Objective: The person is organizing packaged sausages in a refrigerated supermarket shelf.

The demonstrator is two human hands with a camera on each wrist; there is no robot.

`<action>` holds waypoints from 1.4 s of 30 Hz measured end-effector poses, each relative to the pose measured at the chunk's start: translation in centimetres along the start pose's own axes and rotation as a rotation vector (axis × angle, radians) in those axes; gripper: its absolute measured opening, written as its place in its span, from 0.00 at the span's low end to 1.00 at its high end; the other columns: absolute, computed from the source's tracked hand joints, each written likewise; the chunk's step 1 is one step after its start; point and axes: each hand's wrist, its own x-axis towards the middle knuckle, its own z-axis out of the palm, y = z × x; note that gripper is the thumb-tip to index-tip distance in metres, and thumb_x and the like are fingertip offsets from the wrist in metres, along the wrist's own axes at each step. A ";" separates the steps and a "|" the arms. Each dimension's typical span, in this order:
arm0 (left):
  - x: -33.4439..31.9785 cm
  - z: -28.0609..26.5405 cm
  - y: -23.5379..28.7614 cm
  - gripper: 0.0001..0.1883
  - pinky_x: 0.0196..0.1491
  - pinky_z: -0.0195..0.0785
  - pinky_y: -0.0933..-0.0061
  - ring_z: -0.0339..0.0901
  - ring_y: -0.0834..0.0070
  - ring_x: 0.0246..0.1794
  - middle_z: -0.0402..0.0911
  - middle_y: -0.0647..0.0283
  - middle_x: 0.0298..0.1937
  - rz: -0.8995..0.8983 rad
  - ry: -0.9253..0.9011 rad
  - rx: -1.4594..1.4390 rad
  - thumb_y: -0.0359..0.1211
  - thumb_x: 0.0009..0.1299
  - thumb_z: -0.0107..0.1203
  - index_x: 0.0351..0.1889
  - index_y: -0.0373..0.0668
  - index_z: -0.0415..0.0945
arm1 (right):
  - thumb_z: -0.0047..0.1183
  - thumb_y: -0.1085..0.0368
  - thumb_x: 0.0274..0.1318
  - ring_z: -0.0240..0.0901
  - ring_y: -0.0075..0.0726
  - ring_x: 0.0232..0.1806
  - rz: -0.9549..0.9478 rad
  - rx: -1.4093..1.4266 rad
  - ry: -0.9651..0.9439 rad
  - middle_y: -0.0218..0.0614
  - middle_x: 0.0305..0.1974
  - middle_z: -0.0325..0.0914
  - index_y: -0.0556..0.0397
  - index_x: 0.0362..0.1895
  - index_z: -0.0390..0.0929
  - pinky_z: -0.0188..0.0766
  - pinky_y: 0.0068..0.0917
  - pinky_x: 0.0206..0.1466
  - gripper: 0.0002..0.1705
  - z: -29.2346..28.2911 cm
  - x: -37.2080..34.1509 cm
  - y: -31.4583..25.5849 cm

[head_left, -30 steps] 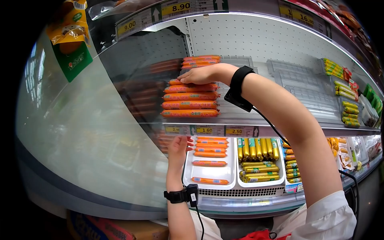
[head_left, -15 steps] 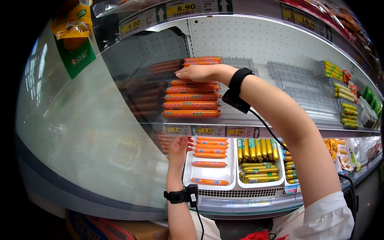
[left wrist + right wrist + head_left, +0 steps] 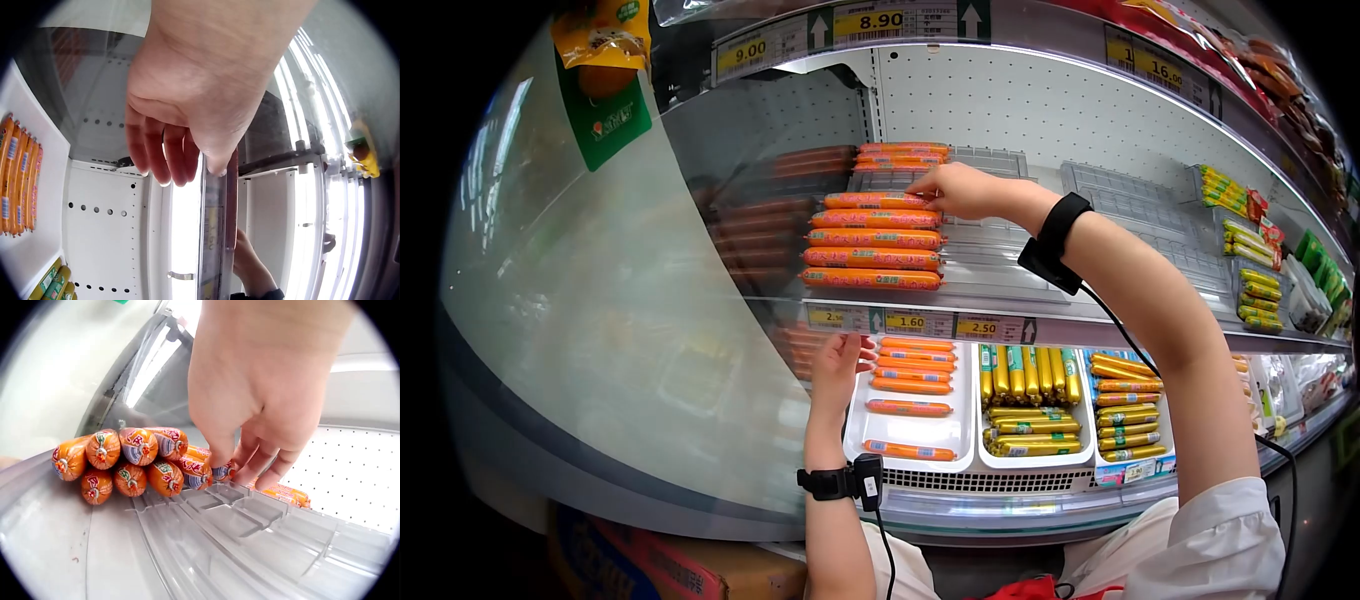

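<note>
Shifted from the sausages' left side to their right, a person's right hand (image 3: 967,192) pinches the rear orange sausage (image 3: 875,201) of the upper-shelf stack by its end, likely because neighbours crowd its length; the left hand (image 3: 835,365), loosely bent, holds nothing below the price rail (image 3: 1050,331).

White light strips (image 3: 185,219) glare brightly; every view bends, blackening toward its corners.

Loads of room over the clear trays (image 3: 1000,245), way in is between upper rail (image 3: 1050,62) and lower rail (image 3: 1065,333). Side panel (image 3: 745,130) blocks left of the sausages (image 3: 872,259), back wall (image 3: 1010,105) behind, left hand (image 3: 835,365) crowds the lower rail.
</note>
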 end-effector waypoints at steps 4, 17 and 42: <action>0.1 -0.1 0.0 0.15 0.34 0.68 0.82 0.73 0.81 0.32 0.76 0.65 0.33 0.006 0.005 -0.010 0.41 0.69 0.45 0.36 0.38 0.71 | 0.45 0.77 0.46 0.70 0.45 0.47 -0.018 -0.063 0.023 0.44 0.45 0.74 0.51 0.50 0.72 0.66 0.33 0.49 0.23 0.7 0.4 0.5; 0.5 -1.2 -0.2 0.15 0.32 0.65 0.83 0.72 0.83 0.28 0.76 0.66 0.29 0.053 0.043 0.224 0.42 0.67 0.48 0.34 0.38 0.73 | 0.49 0.67 0.45 0.69 0.35 0.25 -0.808 -0.212 0.329 0.36 0.25 0.69 0.54 0.27 0.71 0.68 0.28 0.27 0.04 4.3 -12.5 -13.3; -0.9 -1.4 -0.8 0.15 0.36 0.67 0.72 0.76 0.70 0.31 0.79 0.55 0.33 -0.173 -0.225 0.879 0.39 0.64 0.50 0.38 0.35 0.74 | 0.54 0.67 0.35 0.72 0.51 0.31 0.150 0.094 -0.282 0.44 0.27 0.73 0.56 0.32 0.66 0.69 0.41 0.33 0.15 21.7 -11.7 -12.0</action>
